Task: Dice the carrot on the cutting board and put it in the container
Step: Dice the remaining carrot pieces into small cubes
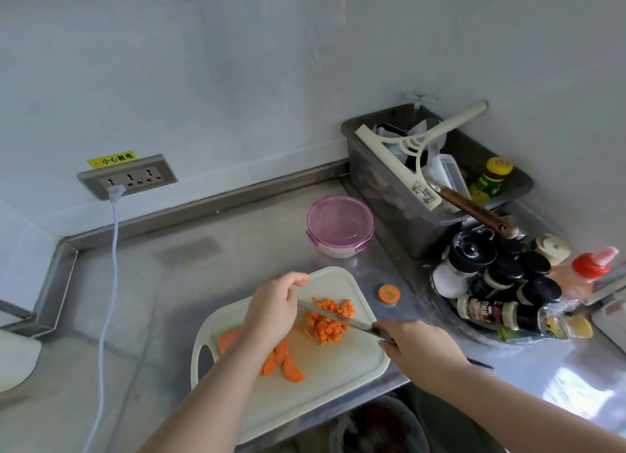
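A white cutting board (325,381) lies on the steel counter. On it sit a pile of diced carrot (327,325) and several carrot slices (284,363). My right hand (416,349) grips the handle of a knife (335,315), whose blade lies across the dice. My left hand (274,308) hovers over the board with its fingers on the blade's tip. One round carrot slice (389,294) lies on the counter beside the board. The round container (339,225) with a purple lid stands behind the board, closed.
A grey bin (406,215) with a squeegee and utensils stands at the back right. Spice bottles (501,283) crowd the right side. A wall socket (127,178) has a white cable hanging to the left. A dark bin (379,425) sits below the counter edge.
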The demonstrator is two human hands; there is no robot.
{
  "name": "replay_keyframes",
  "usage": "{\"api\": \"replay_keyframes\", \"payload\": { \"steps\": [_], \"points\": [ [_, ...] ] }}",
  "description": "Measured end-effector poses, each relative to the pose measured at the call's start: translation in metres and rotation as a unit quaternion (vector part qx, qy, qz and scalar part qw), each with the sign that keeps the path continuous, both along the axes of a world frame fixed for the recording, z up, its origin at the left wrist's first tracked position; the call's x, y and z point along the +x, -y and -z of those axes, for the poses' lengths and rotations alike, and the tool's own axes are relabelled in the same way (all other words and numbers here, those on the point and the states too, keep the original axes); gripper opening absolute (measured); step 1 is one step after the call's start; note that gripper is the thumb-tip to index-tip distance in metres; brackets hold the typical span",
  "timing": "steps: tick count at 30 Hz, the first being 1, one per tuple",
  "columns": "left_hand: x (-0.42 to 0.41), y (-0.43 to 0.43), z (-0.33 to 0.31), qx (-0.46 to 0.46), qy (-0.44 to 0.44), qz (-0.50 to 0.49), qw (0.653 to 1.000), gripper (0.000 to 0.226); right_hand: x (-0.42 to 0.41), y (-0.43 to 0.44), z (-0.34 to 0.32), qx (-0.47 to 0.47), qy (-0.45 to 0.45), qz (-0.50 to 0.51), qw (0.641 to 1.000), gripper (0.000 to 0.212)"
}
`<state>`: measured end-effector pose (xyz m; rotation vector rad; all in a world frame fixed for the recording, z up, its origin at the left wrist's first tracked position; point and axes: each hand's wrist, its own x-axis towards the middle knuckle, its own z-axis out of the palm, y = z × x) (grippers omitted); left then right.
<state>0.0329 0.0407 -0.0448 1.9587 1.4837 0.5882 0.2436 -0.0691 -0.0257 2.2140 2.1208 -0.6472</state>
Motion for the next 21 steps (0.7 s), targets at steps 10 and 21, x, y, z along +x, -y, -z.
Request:
{"api": "replay_keyframes", "payload": {
  "steps": [10, 21],
  "points": [
    [0.017, 0.043, 0.019, 0.036, -0.196, 0.097, 0.975, 0.060, 0.000, -0.009, -0.004, -0.141, -0.254, 0.158, 0.944, 0.025],
    [0.011, 0.041, 0.026, 0.020, -0.170, 0.078, 0.982, 0.045, -0.003, -0.006, -0.015, -0.133, -0.293, 0.181, 0.929, 0.027]
  ]
}}
